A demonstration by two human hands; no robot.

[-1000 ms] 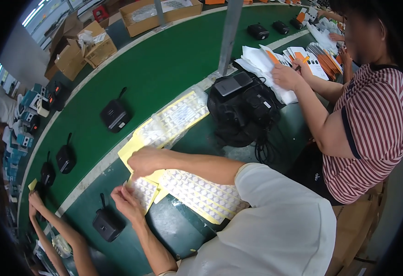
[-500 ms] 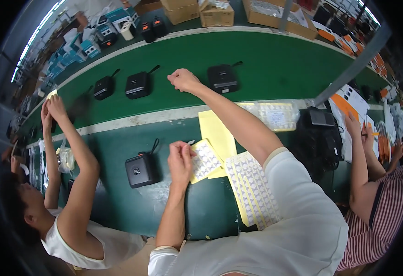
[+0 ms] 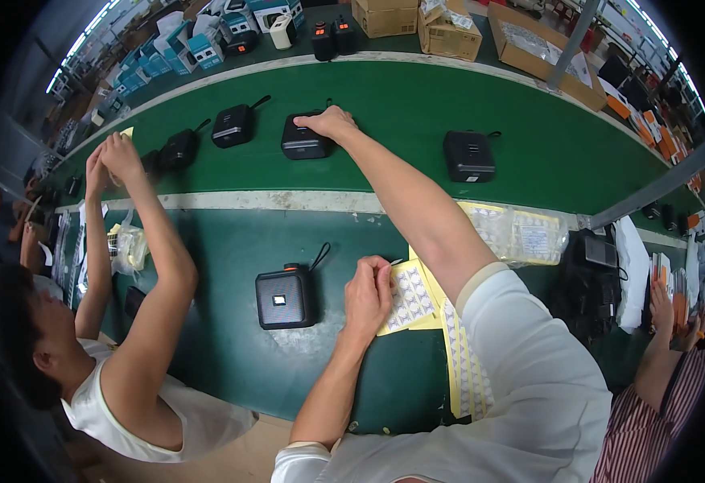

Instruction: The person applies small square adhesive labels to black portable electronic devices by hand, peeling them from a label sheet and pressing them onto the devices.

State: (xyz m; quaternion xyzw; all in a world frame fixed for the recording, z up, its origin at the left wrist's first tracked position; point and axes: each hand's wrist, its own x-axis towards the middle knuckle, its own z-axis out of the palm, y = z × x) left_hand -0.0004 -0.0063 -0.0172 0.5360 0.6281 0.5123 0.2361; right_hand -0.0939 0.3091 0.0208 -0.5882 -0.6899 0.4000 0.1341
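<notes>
On the green belt, my right hand (image 3: pixel 332 123) grips the top and far side of a black box-shaped portable speaker (image 3: pixel 304 146). My left hand (image 3: pixel 368 299) is closed on the edge of a yellow-backed sheet of white stickers (image 3: pixel 410 296), over the near bench. Left of that hand another black speaker (image 3: pixel 286 303) stands on the bench, with an orange-red part on top, a wrist strap and a small light label on its mesh front. More sticker sheets (image 3: pixel 467 366) lie under my right arm, which partly hides them.
Further speakers sit on the belt, one to the right (image 3: pixel 469 157) and several leftward (image 3: pixel 232 125). A bagged sticker pack (image 3: pixel 529 235) and a black pile (image 3: pixel 582 278) lie right. A metal post (image 3: pixel 650 187) rises there. Co-workers sit on both sides; the left one (image 3: pixel 119 161) reaches up.
My right hand has moved left across the belt, from bare belt between two speakers onto one of them. My left hand stays at the sticker sheet. The whole view has shifted.
</notes>
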